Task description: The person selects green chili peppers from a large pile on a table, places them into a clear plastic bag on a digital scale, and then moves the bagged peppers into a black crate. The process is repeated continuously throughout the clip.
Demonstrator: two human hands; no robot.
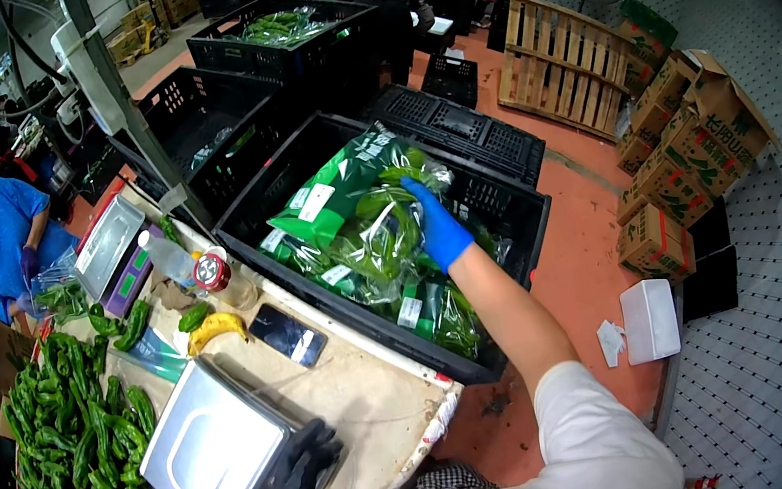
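Observation:
My right hand (pixel 436 226), in a blue glove, is on a clear and green plastic bag of green peppers (pixel 380 223) over a black plastic crate (pixel 375 338). More bagged peppers lie beneath it in that crate. My left hand (pixel 303 470), in a black glove, rests at the near right edge of a digital scale (pixel 213 449); its fingers are partly hidden. The scale's metal pan is bare. Left of the scale lies a large heap of loose green peppers (pixel 79 443). A flat plastic bag (pixel 157 351) lies beyond the scale.
A phone (pixel 288 334), a banana (pixel 216 331), a lidded jar (pixel 226 280) and a water bottle (pixel 167 259) stand or lie on the table. A co-worker (pixel 14 232) is by a second scale (pixel 109 248). Other crates (pixel 204 113), a wooden pallet (pixel 561 63) and cartons (pixel 695 146) stand around.

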